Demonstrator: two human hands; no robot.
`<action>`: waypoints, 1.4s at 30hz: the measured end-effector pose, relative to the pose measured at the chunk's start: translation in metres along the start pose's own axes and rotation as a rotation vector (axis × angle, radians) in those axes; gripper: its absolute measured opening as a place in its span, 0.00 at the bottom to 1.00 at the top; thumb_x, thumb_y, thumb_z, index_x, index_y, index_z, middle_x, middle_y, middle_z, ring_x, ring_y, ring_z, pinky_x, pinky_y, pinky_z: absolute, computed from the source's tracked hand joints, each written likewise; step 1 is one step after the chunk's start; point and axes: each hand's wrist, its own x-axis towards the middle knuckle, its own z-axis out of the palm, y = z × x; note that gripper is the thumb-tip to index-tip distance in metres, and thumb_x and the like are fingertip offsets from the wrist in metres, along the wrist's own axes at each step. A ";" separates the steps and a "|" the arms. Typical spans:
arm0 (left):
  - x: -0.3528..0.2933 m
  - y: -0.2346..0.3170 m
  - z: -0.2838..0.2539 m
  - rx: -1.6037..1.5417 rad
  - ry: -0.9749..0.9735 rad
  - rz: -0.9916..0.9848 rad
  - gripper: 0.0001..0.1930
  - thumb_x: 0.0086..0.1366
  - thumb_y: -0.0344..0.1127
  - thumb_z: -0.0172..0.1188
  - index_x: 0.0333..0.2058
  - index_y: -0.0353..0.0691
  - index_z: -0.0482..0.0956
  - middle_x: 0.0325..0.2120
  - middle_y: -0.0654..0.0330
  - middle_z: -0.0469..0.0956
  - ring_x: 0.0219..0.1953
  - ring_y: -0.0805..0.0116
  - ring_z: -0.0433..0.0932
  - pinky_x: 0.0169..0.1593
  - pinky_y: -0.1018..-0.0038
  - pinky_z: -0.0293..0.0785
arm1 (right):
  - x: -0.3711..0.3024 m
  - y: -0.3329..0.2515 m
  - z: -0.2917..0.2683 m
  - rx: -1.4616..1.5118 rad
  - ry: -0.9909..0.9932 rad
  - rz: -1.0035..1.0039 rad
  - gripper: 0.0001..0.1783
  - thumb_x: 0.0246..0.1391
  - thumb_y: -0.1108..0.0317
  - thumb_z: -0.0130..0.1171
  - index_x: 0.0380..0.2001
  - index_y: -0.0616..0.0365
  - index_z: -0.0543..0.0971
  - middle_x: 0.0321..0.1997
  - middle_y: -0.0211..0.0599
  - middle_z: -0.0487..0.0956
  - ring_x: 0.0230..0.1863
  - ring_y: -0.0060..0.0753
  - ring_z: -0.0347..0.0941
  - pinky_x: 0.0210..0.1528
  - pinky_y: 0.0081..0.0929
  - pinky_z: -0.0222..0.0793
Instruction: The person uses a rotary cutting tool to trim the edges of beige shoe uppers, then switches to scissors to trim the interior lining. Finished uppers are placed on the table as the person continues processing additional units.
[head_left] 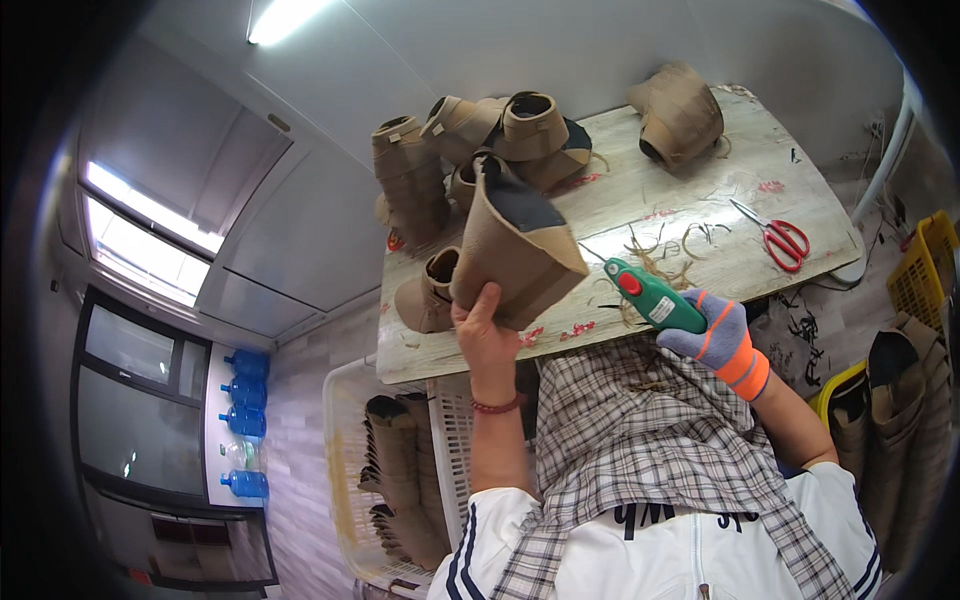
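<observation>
My bare left hand (487,335) grips a tan shoe upper (515,265) by its lower edge and holds it up above the table. Dark lining shows inside the upper. My right hand (722,342), in a grey and orange glove, is closed round a green handheld tool (650,297) with a red button. The tool's thin metal tip points at the upper's right edge; whether they touch, I cannot tell. Behind the held piece, another tan upper (425,300) rests on the table's left side. Cut strips and thread scraps (660,265) lie beyond the tool.
Stacked tan uppers (410,170) fill the far left of the pale table (630,210), and another bundle (680,115) sits at the back. Red-handled scissors (785,245) lie at right. A white basket (350,450) of uppers stands below left; yellow baskets (925,262) are at right.
</observation>
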 end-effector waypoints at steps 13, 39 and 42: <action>-0.005 -0.048 0.027 0.166 -0.202 -0.056 0.19 0.61 0.23 0.62 0.52 0.33 0.75 0.47 0.58 0.79 0.47 0.67 0.78 0.53 0.71 0.74 | -0.004 -0.006 -0.014 0.047 0.030 0.104 0.30 0.40 0.49 0.76 0.40 0.61 0.80 0.26 0.32 0.82 0.26 0.15 0.74 0.32 0.20 0.72; -0.030 -0.082 0.007 1.111 -0.675 0.464 0.06 0.59 0.23 0.64 0.36 0.30 0.80 0.32 0.54 0.82 0.33 0.65 0.80 0.37 0.71 0.74 | 0.023 -0.021 -0.036 0.194 0.104 0.155 0.21 0.51 0.52 0.69 0.31 0.63 0.79 0.19 0.26 0.74 0.20 0.14 0.67 0.23 0.18 0.63; -0.038 -0.078 0.011 0.958 -0.572 0.296 0.07 0.59 0.22 0.63 0.38 0.32 0.81 0.33 0.56 0.82 0.34 0.67 0.80 0.37 0.71 0.74 | 0.026 -0.020 -0.040 0.220 0.119 0.131 0.21 0.54 0.52 0.66 0.32 0.62 0.77 0.19 0.25 0.73 0.20 0.15 0.67 0.24 0.18 0.63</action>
